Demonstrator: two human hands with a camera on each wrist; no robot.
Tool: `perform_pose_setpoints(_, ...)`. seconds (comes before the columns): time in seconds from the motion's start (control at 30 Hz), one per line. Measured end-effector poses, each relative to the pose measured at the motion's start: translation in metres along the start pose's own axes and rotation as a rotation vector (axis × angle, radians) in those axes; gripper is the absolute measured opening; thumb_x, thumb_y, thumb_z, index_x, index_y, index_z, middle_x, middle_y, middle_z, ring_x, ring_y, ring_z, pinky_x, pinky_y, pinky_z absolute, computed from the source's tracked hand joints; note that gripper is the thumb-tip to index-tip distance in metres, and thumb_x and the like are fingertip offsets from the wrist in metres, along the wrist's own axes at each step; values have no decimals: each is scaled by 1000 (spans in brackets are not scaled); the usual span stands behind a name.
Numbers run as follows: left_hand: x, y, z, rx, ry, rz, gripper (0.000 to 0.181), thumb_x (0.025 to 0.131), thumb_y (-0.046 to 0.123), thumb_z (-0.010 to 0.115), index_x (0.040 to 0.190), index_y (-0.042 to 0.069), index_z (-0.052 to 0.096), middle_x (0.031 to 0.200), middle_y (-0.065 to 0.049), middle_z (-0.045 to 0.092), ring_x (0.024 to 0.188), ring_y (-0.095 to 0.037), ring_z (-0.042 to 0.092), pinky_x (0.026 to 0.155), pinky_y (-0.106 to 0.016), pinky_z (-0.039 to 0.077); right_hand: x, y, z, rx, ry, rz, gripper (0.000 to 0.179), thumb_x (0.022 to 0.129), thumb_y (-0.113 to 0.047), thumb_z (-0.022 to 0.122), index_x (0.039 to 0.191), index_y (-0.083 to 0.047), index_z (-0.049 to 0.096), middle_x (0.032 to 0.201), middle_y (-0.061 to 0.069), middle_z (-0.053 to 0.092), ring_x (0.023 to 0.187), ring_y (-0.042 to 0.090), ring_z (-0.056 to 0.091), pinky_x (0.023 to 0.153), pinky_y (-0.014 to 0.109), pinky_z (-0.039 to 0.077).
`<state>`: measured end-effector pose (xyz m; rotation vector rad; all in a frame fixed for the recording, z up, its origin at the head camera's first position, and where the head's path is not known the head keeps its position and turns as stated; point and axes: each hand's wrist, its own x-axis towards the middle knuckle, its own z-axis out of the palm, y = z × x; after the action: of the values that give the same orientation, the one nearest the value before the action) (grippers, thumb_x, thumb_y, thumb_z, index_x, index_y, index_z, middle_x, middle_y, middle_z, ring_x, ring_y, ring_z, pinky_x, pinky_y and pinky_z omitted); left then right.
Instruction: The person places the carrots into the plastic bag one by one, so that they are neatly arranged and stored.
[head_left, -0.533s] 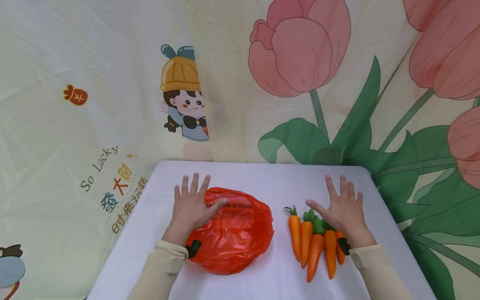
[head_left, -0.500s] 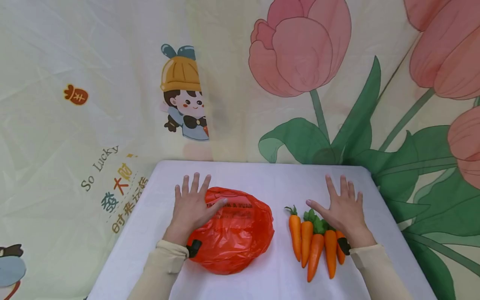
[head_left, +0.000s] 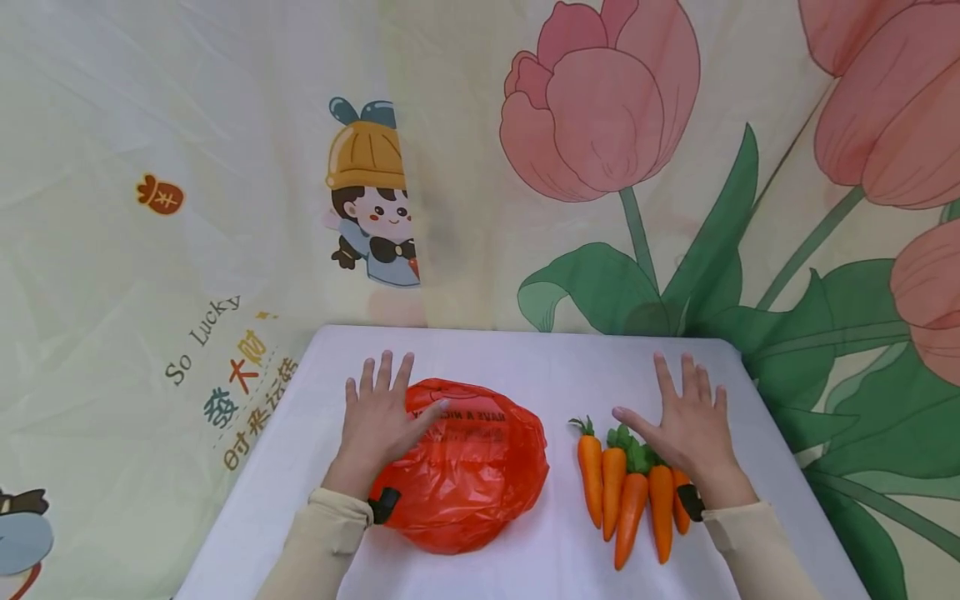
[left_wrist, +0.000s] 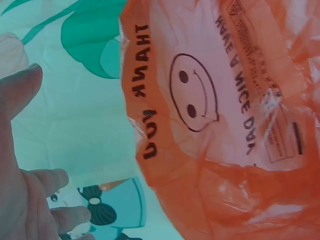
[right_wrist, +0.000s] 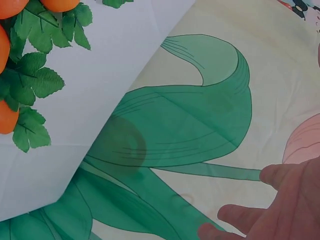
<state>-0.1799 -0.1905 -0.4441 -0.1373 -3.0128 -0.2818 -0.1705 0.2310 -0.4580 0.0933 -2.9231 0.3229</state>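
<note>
A red plastic bag [head_left: 472, 475] with printed lettering lies spread on the white table, left of the middle. Over its left edge my left hand [head_left: 378, 425] hovers with fingers spread, holding nothing. In the left wrist view a smiley face and mirrored words show on the bag [left_wrist: 220, 195]. Several orange carrots [head_left: 632, 517] with green tops lie in a row at the right. My right hand [head_left: 693, 433] is held above the rightmost ones, fingers spread and holding nothing, and partly hides them. Leafy carrot tops [right_wrist: 37, 75] appear in the right wrist view.
The white table [head_left: 525, 350] has rounded far corners. Behind it hangs a cloth backdrop [head_left: 465, 208] printed with tulips, a cartoon figure and lettering. A strip of bare table separates the bag from the carrots.
The head view has tilted up slightly, so the scene sits a little lower. My left hand has shifted slightly left; the bag and carrots lie as before.
</note>
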Motion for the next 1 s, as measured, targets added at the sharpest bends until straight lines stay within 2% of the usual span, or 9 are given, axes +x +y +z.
perform_pose_setpoints(0.23, -3, -13, 7, -16, -7, -36, 100, 91, 70, 52, 161, 6, 20, 163, -28, 17, 147, -53, 14, 113, -73, 14, -1, -4, 7, 26, -21, -5, 116, 82, -77, 59, 161, -2, 18, 161, 34, 13, 142, 57, 19, 113, 74, 13)
perform_pose_setpoints(0.37, -6, -20, 12, -66, -14, -61, 107, 90, 68, 57, 160, -1, 16, 163, -29, 17, 147, -52, 15, 114, -72, 16, -4, -10, 13, 87, -68, 15, 122, 81, -77, 60, 160, 2, 11, 162, 33, 12, 143, 55, 20, 114, 70, 18)
perform_pose_setpoints(0.5, -10, -29, 19, -184, -18, -125, 115, 87, 62, 66, 157, -10, 9, 162, -31, 16, 147, -50, 17, 115, -67, 19, -6, -17, 22, 212, -119, 50, 124, 84, -71, 65, 159, 5, 2, 163, 31, 11, 145, 53, 21, 113, 66, 25)
perform_pose_setpoints(0.6, -14, -34, 24, -290, -28, -210, 119, 85, 55, 73, 157, -9, 4, 162, -32, 14, 147, -50, 19, 114, -65, 25, -9, -21, 30, 295, -152, 85, 121, 86, -62, 69, 158, 6, 1, 163, 31, 12, 145, 51, 21, 112, 65, 28)
perform_pose_setpoints(0.8, -23, -43, 35, -475, -43, -353, 122, 84, 48, 78, 160, -1, -3, 164, -29, 12, 146, -50, 22, 110, -65, 32, -12, -27, 54, 372, -211, 170, 110, 89, -54, 72, 157, 9, 12, 160, 32, 22, 143, 50, 28, 111, 62, 32)
perform_pose_setpoints(1.0, -30, -48, 49, -594, -63, -413, 119, 83, 41, 82, 162, 3, 1, 164, -27, 16, 145, -50, 25, 104, -66, 39, -15, -37, 74, 398, -246, 221, 93, 91, -39, 74, 153, 11, 26, 155, 32, 33, 139, 50, 36, 109, 62, 36)
